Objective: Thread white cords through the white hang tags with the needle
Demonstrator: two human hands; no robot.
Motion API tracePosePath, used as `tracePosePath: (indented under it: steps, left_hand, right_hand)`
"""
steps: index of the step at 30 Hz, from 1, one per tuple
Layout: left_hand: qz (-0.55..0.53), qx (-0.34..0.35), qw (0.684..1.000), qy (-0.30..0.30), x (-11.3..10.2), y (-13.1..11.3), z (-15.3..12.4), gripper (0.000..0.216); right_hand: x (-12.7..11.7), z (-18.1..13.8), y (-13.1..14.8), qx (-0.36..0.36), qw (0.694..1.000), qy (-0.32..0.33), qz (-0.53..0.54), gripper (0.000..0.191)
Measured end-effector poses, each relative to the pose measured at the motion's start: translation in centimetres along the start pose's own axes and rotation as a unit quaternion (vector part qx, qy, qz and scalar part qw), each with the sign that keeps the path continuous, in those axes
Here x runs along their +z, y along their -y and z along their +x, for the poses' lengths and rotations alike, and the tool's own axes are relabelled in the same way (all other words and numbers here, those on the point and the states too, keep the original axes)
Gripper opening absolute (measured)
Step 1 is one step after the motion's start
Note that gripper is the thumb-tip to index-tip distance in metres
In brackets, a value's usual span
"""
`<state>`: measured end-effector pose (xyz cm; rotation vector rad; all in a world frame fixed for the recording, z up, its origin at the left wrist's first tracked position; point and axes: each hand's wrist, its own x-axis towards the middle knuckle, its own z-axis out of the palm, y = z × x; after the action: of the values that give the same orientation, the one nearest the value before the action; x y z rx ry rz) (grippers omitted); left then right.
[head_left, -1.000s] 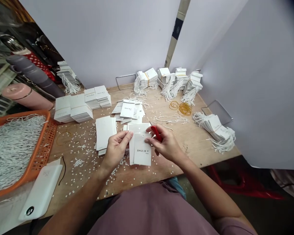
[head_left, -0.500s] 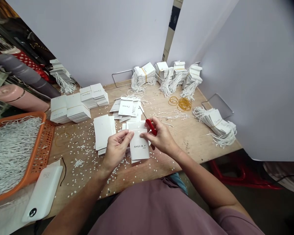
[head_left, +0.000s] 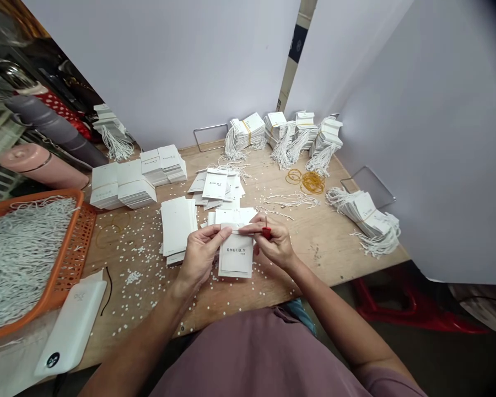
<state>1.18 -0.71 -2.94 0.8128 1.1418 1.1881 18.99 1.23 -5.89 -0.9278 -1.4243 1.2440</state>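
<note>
My left hand (head_left: 201,252) pinches the upper left of a white hang tag (head_left: 236,258) printed SHUI.B.Y. My right hand (head_left: 276,243) is closed around the red handle of an awl-like tool (head_left: 267,232), its thin metal shaft pointing up and looking short from here. The right fingertips reach the tag's top edge, where a fold or flap shows. Whether they grip the card or only touch it is hard to tell. Just beyond the hands lie more loose tags (head_left: 248,214), and to the left stands a stack of blank-faced cards (head_left: 176,225).
An orange basket (head_left: 66,248) of white strings and a white power bank (head_left: 72,325) sit at left. Finished-looking stringed tag bundles (head_left: 248,132) line the back. Rubber bands (head_left: 312,182), loose strings (head_left: 293,199) and another tag bundle (head_left: 366,212) lie right. Paper dots litter the wood.
The tool has swung from slanting up-left over the tags to pointing upright in my right hand. My right fingers have moved to the tag's top edge. The view has shifted slightly.
</note>
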Motion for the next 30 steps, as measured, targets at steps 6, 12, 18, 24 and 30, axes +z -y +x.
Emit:
tracePosePath:
  steps: [6, 12, 18, 24, 30]
  left_hand:
    - [0.077, 0.086, 0.993, -0.040, -0.2, 0.2, -0.1, 0.020]
    - [0.040, 0.070, 0.995, -0.066, -0.9, 0.7, 0.5, 0.022]
    - [0.055, 0.040, 0.998, -0.004, 1.6, 2.0, 0.4, 0.019]
    - [0.093, 0.035, 0.992, 0.075, 4.9, 2.8, -0.6, 0.020]
    - [0.327, 0.157, 0.903, 0.230, 6.2, 2.5, 5.4, 0.020]
  right_hand:
    - [-0.7, 0.5, 0.1, 0.081, 0.995, -0.051, -0.004, 0.036]
    - [-3.8, -0.2, 2.3, 0.026, 0.993, -0.119, 0.009, 0.041]
    - [-1.9, -3.3, 2.1, -0.067, 0.990, -0.096, -0.081, 0.020]
    - [-2.6, -4.9, -0.1, -0.119, 0.963, -0.157, -0.184, 0.018]
    - [-7.4, -6.4, -0.8, -0.028, 0.934, -0.355, -0.021, 0.020]
